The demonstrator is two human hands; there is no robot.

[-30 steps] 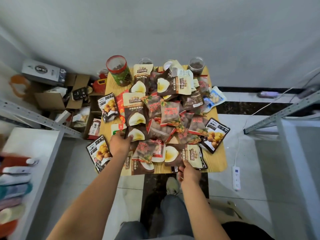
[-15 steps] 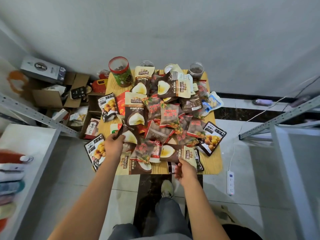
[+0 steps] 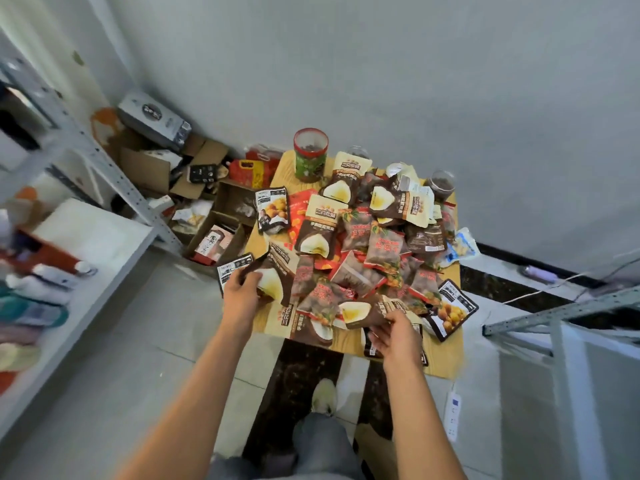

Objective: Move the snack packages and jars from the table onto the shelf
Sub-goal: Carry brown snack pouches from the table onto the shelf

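A small wooden table [image 3: 446,358] is heaped with several brown, cream and red snack packages [image 3: 367,244]. A tall green jar with a red rim [image 3: 310,155] and a clear jar [image 3: 440,183] stand at its far edge. My left hand [image 3: 242,294] grips a brown and cream package [image 3: 277,275], lifted and tilted over the table's left edge. My right hand [image 3: 394,332] pinches another brown and cream package [image 3: 363,311] at the near edge. The white shelf [image 3: 93,237] stands to the left.
Open cardboard boxes [image 3: 221,223] and loose packets crowd the floor between shelf and table. Colourful items [image 3: 31,306] lie on the shelf's near part. A metal rack [image 3: 554,313] stands at the right, with a power strip [image 3: 453,415] and cable on the floor. My shoe [image 3: 323,396] is under the table's edge.
My left hand has lifted its package off the pile toward the left. My right hand has moved up onto a package at the near edge. The view has turned left.
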